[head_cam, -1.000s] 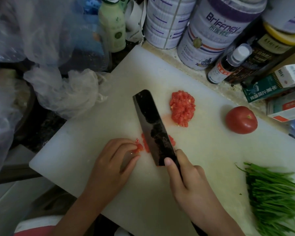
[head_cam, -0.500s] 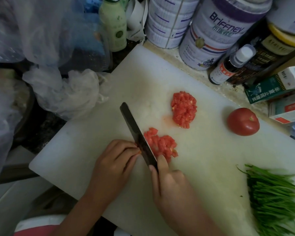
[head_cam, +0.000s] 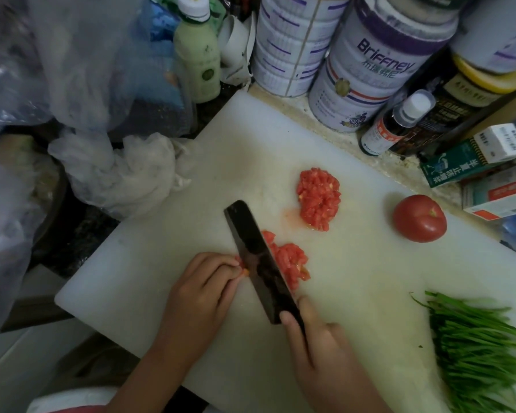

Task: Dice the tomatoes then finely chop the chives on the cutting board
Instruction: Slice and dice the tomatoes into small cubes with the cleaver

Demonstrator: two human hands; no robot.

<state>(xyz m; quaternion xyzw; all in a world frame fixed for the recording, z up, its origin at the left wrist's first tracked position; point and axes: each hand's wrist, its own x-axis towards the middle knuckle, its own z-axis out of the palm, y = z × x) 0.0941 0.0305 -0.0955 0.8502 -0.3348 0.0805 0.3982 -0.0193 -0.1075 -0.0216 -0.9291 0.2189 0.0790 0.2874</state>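
The right hand [head_cam: 325,350] gripped the knife [head_cam: 259,263], with thumb and forefinger pinching the heel of its dark blade. The left hand [head_cam: 200,290] had its fingers curled close together, and the fingertips held a small tomato piece [head_cam: 241,267] against the left face of the blade. On the other side of the blade, touching it, lay a small heap of dice [head_cam: 289,263]. A bigger heap [head_cam: 319,199] lay farther up the white cutting board [head_cam: 280,138], with a wet red stain beside it. A whole tomato [head_cam: 419,218] stood near the board's right edge, and the chives [head_cam: 483,350] lay uncut at its near right corner. Behind the board stood large tins [head_cam: 379,70], a small bottle [head_cam: 396,123] and boxes [head_cam: 465,156]. To the left were plastic bags [head_cam: 72,70] and a green bottle [head_cam: 197,55].
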